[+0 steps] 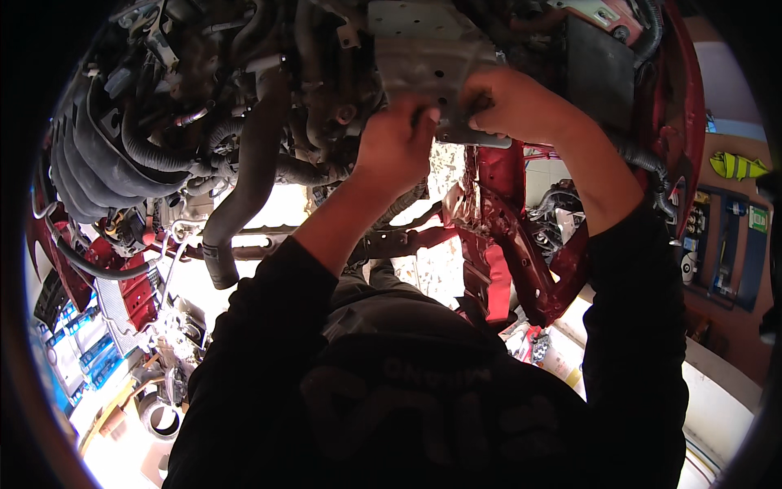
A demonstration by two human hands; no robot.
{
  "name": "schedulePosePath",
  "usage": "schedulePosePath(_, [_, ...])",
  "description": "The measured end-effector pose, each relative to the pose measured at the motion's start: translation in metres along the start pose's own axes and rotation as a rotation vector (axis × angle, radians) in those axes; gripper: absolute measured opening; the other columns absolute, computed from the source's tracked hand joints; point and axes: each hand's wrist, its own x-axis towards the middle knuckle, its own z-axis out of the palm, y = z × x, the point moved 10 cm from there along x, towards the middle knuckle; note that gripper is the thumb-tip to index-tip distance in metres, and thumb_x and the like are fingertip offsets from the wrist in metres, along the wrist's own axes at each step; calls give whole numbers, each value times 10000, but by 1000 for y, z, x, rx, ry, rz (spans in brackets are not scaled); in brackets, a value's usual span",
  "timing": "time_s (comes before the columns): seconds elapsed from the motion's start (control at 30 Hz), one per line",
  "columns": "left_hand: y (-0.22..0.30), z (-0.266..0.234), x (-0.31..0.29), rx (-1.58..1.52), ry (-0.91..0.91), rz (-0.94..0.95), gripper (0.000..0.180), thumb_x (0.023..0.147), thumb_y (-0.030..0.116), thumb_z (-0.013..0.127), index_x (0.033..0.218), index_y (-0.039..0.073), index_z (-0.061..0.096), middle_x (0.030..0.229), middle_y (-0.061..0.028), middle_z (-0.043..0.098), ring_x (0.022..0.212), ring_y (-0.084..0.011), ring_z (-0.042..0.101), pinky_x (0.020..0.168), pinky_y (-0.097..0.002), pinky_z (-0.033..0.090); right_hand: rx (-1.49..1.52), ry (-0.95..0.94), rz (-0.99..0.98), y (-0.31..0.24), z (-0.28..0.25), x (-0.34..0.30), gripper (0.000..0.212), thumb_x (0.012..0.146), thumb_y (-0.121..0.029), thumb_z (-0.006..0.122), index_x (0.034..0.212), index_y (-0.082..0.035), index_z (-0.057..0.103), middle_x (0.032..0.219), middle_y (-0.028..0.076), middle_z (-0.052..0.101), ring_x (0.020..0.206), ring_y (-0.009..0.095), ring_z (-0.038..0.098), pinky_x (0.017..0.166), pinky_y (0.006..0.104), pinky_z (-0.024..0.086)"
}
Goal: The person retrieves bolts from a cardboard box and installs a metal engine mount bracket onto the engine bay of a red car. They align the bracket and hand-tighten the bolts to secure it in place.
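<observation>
On my feed the grey plate (pixel 423 41) sits at the far middle of the engine bay, and I have the left hand (pixel 397 140) curled against its near left part and the right hand (pixel 517 104) bent inward at its near right corner. I cannot tell whether either is clamped on anything, since the fingertips are partly hidden. A dark hose (pixel 259 155) runs left of them, a black box (pixel 601 75) stands far right, and red bodywork (pixel 511 220) lies nearer.
</observation>
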Motion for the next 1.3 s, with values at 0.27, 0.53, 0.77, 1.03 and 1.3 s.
schedulePosePath(0.27, [-64, 35, -78, -1234, -108, -935, 240, 1090, 199, 540, 1204, 58, 697, 878, -35, 665, 635, -94, 507, 619, -312, 430, -240, -20, -183, -13, 36, 20, 229, 890, -63, 788, 1116, -27, 790, 1026, 163, 816, 984, 315, 798, 876, 418, 615])
schedulePosePath(0.53, [-46, 48, -57, -1037, -178, -837, 243, 1049, 113, 559, 1239, 47, 695, 738, -23, 574, 582, -101, 447, 597, -313, 385, -390, 55, -247, -26, 31, 13, 212, 874, -37, 741, 1077, -53, 798, 961, 205, 783, 914, 388, 771, 819, 468, 593])
schedulePosePath(0.77, [-43, 56, -49, -1200, -147, -903, 218, 1036, 108, 584, 1243, 62, 637, 760, -32, 582, 585, -144, 472, 604, -346, 394, -421, 53, -258, -24, 30, 12, 135, 894, -44, 761, 1029, -44, 760, 919, 175, 772, 867, 349, 764, 773, 438, 570])
schedulePosePath(1.03, [-45, 53, -47, -1211, -130, -874, 241, 1046, 123, 594, 1274, 50, 620, 782, -45, 602, 590, -151, 480, 614, -357, 402, -453, 68, -296, -21, 23, 10, 142, 888, -62, 730, 1031, -55, 735, 939, 174, 763, 919, 391, 753, 796, 474, 565])
schedulePosePath(1.3, [-45, 51, -48, -1201, -143, -869, 278, 1053, 140, 586, 1313, 49, 622, 818, -43, 618, 620, -150, 487, 647, -365, 419, -466, 110, -231, -13, 18, 14, 148, 874, -70, 691, 1002, -68, 766, 961, 173, 774, 965, 394, 752, 841, 504, 578])
